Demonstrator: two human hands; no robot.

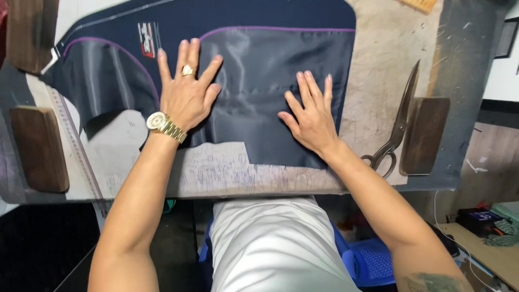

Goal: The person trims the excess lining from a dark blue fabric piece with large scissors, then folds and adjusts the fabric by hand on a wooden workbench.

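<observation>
fingers of both hands, left hand [186, 97] and right hand [311, 116], spread flat, pressing navy fabric [259, 59].

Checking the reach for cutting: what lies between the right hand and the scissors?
In the head view, only the fabric's edge and bare worktable lie between the right hand and the scissors.

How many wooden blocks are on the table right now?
3. One wooden block at the left edge, one at the top-left corner, partly cut off, and one right of the scissors. Others may lie out of frame.
</observation>
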